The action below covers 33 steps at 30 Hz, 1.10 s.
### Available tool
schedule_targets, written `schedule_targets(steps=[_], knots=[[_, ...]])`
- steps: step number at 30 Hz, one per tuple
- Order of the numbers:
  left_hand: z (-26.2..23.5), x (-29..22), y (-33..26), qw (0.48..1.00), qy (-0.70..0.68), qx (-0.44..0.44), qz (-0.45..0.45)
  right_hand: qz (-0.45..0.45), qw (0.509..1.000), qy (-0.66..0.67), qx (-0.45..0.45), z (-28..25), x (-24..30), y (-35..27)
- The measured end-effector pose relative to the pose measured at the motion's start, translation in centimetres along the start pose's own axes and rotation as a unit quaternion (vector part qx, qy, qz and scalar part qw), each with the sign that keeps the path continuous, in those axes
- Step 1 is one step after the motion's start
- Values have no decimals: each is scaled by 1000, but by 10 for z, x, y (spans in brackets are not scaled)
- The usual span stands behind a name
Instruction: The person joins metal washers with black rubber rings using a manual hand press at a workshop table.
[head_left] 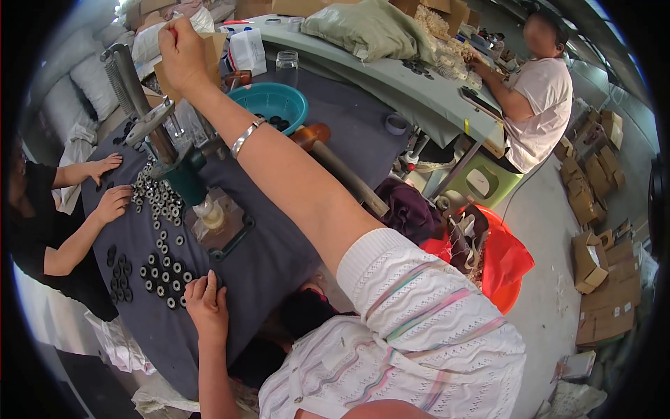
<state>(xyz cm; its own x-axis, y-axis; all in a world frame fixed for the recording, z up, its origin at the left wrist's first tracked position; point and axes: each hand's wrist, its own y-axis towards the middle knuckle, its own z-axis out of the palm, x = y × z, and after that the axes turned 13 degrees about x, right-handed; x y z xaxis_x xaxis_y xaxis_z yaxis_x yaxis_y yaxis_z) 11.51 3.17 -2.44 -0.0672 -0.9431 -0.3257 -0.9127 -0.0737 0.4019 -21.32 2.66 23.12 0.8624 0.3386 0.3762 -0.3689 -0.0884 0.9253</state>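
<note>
My right hand [183, 57] is raised at the upper left, closed in a fist. A bit of red shows at its fingers; it grips the handle of the green hand press [183, 178], most of that handle being hidden. Low on the dark cloth rests my left hand [207, 304], its fingers bent round a small black round piece [220, 281]. Right beside it lie several black rings with metallic centres [166, 276]. A pale round die [210, 213] sits under the press. Loose metal rings [155, 192] are heaped left of the press.
Across the table at left, another person's hands [112, 202] touch the heap. Plain black rings [121, 276] lie near them. A teal basin [279, 101] and a metal bar [349, 178] are beyond my forearm. Another person [541, 98] sits at the far table; an orange tub [513, 293] stands to the right.
</note>
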Motion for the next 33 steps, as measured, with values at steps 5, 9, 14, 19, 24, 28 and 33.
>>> schedule_targets(steps=[5, 9, 14, 19, 24, 28, 33], knots=[[-4, 2, -2, 1000, -17, -1, -1, 1, 1000, 3, -1, 1, 2, -1], [-9, 8, -16, 1000, -7, -23, -15, 44, 998, -42, -9, 28, -8, -10], [-12, 2, 16, 996, -73, -51, -24, 22, 997, -35, 71, -17, -1, 8], [-10, 12, 31, 994, -79, -74, -34, -15, 996, 40, 73, -11, -27, 10], [-7, 16, 60, 990, -83, -77, -84, 0, 993, 78, 83, -3, -24, 5], [3, 23, 91, 990, -88, -100, -52, 6, 995, 52, 85, -8, -21, 7], [16, 23, 116, 990, -87, -111, -10, 16, 993, 83, 84, -9, -24, 8]])
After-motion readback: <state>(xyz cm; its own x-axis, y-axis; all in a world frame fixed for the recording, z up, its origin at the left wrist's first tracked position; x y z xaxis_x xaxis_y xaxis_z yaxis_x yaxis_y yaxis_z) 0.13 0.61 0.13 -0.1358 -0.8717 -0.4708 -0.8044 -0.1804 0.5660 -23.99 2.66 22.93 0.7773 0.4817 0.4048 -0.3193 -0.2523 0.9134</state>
